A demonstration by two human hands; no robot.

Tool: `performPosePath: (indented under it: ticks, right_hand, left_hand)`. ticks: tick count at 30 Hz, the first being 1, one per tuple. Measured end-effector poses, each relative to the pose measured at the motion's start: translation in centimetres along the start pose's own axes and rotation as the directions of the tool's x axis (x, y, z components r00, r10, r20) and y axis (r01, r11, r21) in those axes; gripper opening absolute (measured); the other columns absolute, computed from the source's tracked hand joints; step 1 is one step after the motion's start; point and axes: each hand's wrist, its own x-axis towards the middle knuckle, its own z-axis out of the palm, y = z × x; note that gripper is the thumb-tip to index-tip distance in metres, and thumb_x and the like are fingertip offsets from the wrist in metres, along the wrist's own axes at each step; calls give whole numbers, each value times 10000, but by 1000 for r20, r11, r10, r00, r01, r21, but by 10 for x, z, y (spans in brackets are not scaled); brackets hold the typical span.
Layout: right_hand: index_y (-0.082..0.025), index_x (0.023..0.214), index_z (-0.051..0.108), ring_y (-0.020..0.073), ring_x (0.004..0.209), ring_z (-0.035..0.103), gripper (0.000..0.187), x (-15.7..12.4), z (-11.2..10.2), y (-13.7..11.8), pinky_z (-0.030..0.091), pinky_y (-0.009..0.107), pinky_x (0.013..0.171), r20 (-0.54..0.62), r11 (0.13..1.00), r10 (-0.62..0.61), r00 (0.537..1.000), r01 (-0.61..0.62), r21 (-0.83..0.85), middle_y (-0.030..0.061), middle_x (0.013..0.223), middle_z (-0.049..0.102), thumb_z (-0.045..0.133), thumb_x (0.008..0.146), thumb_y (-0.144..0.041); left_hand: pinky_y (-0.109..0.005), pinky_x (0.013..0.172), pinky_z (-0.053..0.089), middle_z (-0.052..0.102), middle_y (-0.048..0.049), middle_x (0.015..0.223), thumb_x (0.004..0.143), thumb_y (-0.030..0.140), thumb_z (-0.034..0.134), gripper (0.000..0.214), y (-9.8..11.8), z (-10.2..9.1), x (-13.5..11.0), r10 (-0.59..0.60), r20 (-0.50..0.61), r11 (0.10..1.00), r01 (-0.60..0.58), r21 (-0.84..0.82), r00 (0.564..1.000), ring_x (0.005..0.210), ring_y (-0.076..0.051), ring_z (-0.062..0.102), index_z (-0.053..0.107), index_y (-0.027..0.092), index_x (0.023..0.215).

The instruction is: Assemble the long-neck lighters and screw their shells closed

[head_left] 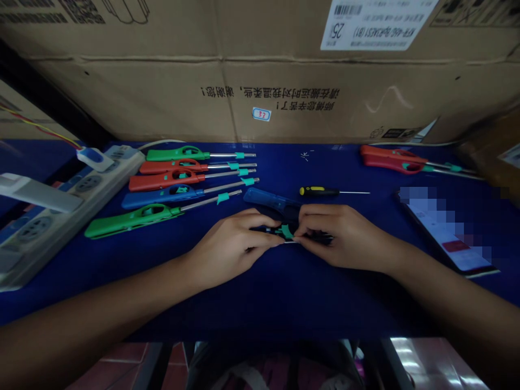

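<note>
My left hand (235, 241) pinches the left end of a dark lighter part, mostly hidden by the fingers. The thumb and fingertips of my right hand (341, 235) close on the other end, beside a small teal piece (286, 232) between the two hands. A thin metal edge shows just under the fingertips. Right behind the hands lies a translucent blue lighter casing half (268, 200), its right end partly covered by my right hand. Farther back, a black and yellow screwdriver (320, 191) points right. Several tiny metal pins or screws (304, 156) lie beyond it.
Several long-necked lighters, including a green one (134, 219) and a blue one (162, 196), lie at left beside a power strip (87, 184). Red lighters (390, 158) and a phone (447, 233) are at right. A cardboard box (162, 97) walls off the table's back.
</note>
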Motion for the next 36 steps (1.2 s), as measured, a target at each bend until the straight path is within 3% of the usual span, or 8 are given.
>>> performPosePath:
  ticks: [4, 9, 12, 14, 23, 26, 30, 36]
  right_hand:
    - [-192, 870, 693, 125, 763, 605, 128, 0, 0, 2, 445, 254, 679, 17, 998, 41, 999, -42, 47, 19, 891, 640, 600, 925, -123]
    - [-204, 878, 719, 123, 746, 583, 39, 5, 1, 8, 465, 256, 675, 13, 957, 195, 981, -193, 214, 7, 881, 616, 742, 856, -226]
    - [-201, 968, 697, 122, 696, 533, 281, 7, 1, 10, 448, 246, 612, -15, 919, 325, 946, -312, 242, -21, 811, 593, 844, 748, -296]
    - [-195, 1016, 689, 115, 654, 508, 339, 8, 0, 9, 432, 240, 574, 4, 898, 375, 927, -364, 246, -33, 775, 585, 845, 742, -321]
    - [-193, 987, 723, 120, 647, 534, 219, 6, 1, 7, 425, 250, 594, -21, 956, 282, 959, -279, 92, -7, 780, 630, 771, 832, -339]
    - [-197, 982, 720, 129, 689, 555, 212, 6, 4, 7, 428, 255, 613, -36, 960, 276, 961, -273, 62, 8, 827, 639, 770, 838, -344]
    - [-185, 975, 709, 130, 672, 535, 193, 6, 6, 5, 411, 262, 609, -52, 961, 277, 959, -276, 35, 8, 820, 615, 768, 838, -307]
    - [-190, 968, 664, 140, 688, 548, 209, 5, 8, -2, 415, 264, 617, -62, 969, 246, 967, -247, 7, 1, 818, 607, 769, 830, -308]
  left_hand:
    - [-323, 842, 612, 739, -51, 1168, 966, 144, 598, 237, 0, 0, 0, -2, 14, 1000, 3, -4, 1000, 1004, -188, 691, 788, 246, 1065]
    - [-343, 864, 615, 735, -64, 1177, 966, 142, 594, 246, 0, -1, -1, 6, 19, 1000, -6, 1, 1000, 1036, -199, 693, 786, 246, 1078]
    - [-350, 882, 617, 730, -74, 1190, 974, 141, 578, 256, -1, -2, -2, 36, 23, 999, -36, 16, 999, 1059, -207, 689, 779, 237, 1101]
    - [-355, 884, 620, 727, -78, 1204, 977, 148, 573, 256, -1, -2, -2, 51, 29, 998, -52, 33, 998, 1068, -214, 686, 775, 231, 1112]
    - [-344, 908, 609, 742, -56, 1185, 983, 167, 589, 213, 0, 2, -1, 37, -8, 999, -37, -13, 999, 1032, -184, 699, 732, 229, 1127]
    - [-310, 882, 599, 741, -42, 1103, 959, 180, 634, 162, 0, 4, -2, -58, 0, 997, 58, -53, 998, 994, -174, 709, 666, 215, 1114]
    - [-282, 876, 585, 705, -32, 1144, 915, 193, 683, 279, 2, 4, -2, -171, 2, 982, 171, -76, 985, 1004, -167, 707, 563, 223, 1166]
    - [-323, 874, 557, 687, -28, 1078, 859, 276, 729, 408, 3, 2, 5, -203, -31, 978, 200, -63, 979, 970, -179, 667, 570, 208, 1228]
